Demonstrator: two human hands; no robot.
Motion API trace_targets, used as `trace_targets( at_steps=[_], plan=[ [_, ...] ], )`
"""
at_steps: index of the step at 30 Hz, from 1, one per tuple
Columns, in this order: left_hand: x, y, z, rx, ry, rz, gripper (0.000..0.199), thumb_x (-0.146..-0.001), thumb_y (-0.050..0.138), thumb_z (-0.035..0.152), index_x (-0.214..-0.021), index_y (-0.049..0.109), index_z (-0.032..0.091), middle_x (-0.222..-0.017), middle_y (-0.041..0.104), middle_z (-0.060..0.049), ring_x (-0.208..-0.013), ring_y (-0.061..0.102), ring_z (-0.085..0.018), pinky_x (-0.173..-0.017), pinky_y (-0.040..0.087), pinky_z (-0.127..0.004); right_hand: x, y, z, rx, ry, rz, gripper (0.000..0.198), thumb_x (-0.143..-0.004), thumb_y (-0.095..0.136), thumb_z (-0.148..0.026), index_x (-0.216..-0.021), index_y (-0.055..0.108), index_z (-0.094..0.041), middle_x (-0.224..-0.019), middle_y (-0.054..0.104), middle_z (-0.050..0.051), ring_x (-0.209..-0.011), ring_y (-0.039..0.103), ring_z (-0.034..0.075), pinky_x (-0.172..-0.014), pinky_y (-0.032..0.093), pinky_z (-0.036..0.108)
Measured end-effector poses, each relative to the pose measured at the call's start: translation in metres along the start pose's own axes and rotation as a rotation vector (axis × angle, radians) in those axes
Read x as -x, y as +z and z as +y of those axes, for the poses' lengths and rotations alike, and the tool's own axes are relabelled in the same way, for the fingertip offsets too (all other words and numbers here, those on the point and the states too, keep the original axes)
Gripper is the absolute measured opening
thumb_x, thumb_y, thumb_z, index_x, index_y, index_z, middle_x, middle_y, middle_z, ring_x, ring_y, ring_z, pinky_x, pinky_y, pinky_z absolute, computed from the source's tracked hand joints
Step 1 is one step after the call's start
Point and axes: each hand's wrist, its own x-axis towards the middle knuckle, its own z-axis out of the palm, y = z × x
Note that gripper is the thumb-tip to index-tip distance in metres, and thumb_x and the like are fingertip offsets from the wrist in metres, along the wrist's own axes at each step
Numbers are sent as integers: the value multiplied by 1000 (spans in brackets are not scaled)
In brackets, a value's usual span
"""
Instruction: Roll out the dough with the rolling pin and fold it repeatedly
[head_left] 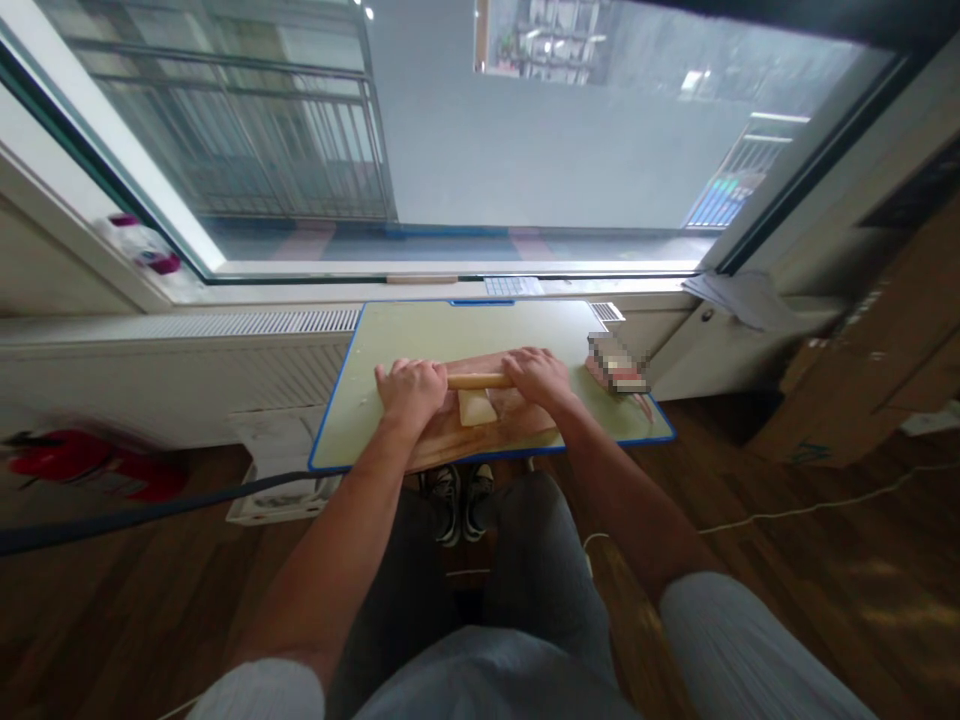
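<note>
A wooden rolling pin [478, 381] lies crosswise over a small flat piece of pale dough [477, 408]. My left hand [414, 387] is closed round the pin's left end. Round its right end, my right hand [538, 376] is closed as well. The dough shows on the near side of the pin; any part beneath the pin is hidden. Under the dough is a brown wooden board [439, 445], which rests on a pale folding table [349, 425] with a blue edge.
On the table's right side sits a partly pixelated item [616, 365]. A window [450, 180] and its sill rise behind the table, above a radiator [300, 355]. A red fire extinguisher [90, 465] is at the left, a cardboard box [832, 400] at the right. A cable [817, 515] crosses the floor.
</note>
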Motion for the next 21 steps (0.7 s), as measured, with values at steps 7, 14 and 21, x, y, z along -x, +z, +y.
trace_targets(
  at_steps=[7, 14, 21],
  plan=[
    [54, 7, -11, 152, 92, 190, 51, -111, 32, 41, -130, 76, 25, -142, 76, -10, -144, 59, -30, -121, 37, -53, 50, 8, -1, -23, -55, 76, 45, -116, 35, -40, -126, 76, -28, -140, 74, 8, -136, 59, 26, -119, 41, 42],
    [61, 13, -14, 215, 46, 177, 47, -111, 34, 38, -128, 76, 27, -145, 75, -8, -146, 57, -28, -129, 28, -57, 71, 18, -5, -61, -2, 222, 49, -115, 41, -47, -143, 71, -22, -155, 66, 8, -151, 48, 33, -125, 35, 48],
    [0, 15, -15, 139, -45, 58, 48, -106, 35, 32, -129, 77, 25, -152, 69, -13, -141, 58, -36, -123, 31, -72, 15, -1, -16, 32, -25, 83, 47, -113, 35, -38, -140, 71, -24, -150, 70, 8, -139, 58, 28, -117, 44, 44]
  ],
)
